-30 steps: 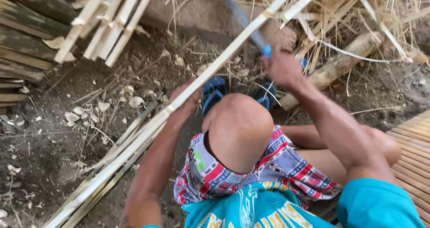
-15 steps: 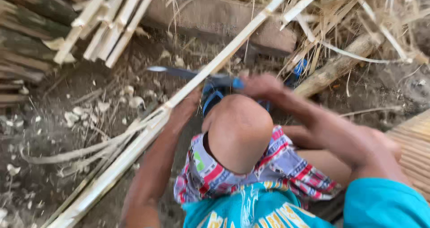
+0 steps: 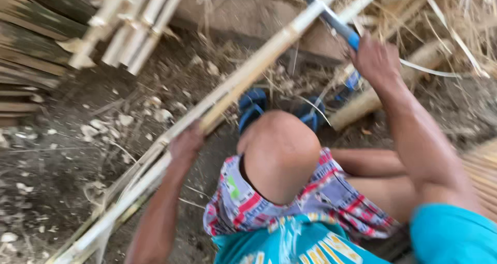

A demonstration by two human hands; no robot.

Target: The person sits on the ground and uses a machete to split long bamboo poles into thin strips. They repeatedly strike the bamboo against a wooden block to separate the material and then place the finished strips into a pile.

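Right hand [image 3: 375, 62] at 1 o'clock, clenched on the blue handle of a blade [image 3: 323, 12] that meets the pole [image 3: 248, 72] near the top edge. Left hand [image 3: 184, 145] grasps the same pole lower down. The pole runs from 7 to 1 o'clock across the raised knee [image 3: 279, 150]. Thin strips [image 3: 129, 183] already peel loose at its lower end; the upper length appears whole, so splitting looks partly done. Finished slats [image 3: 134, 28] lie at 11 o'clock; chips [image 3: 103, 126] litter the ground.
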